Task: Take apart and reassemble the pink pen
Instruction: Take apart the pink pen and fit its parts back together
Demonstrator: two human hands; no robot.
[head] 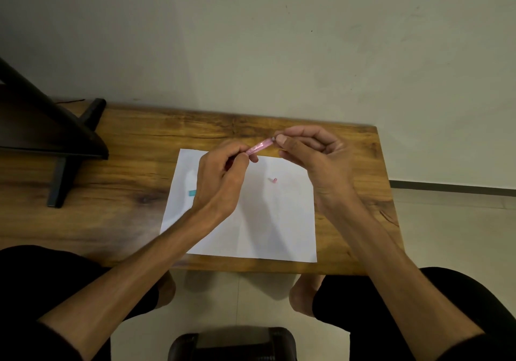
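Head view: both hands raised over white paper (251,221).
Left hand (220,181): pinching pink pen (258,148) lower end.
Right hand (315,159): fingertips clamped on pen's upper end.
Small pink piece (274,179): on paper below the grips.

Both hands, left (220,177) and right (315,156), pinch the pink pen (258,147) above white paper (251,229).

A wooden table (134,165) is set against a pale wall. A white sheet of paper (268,226) is laid flat on it; a dark stand (64,170) is placed at its left end, well apart from the sheet
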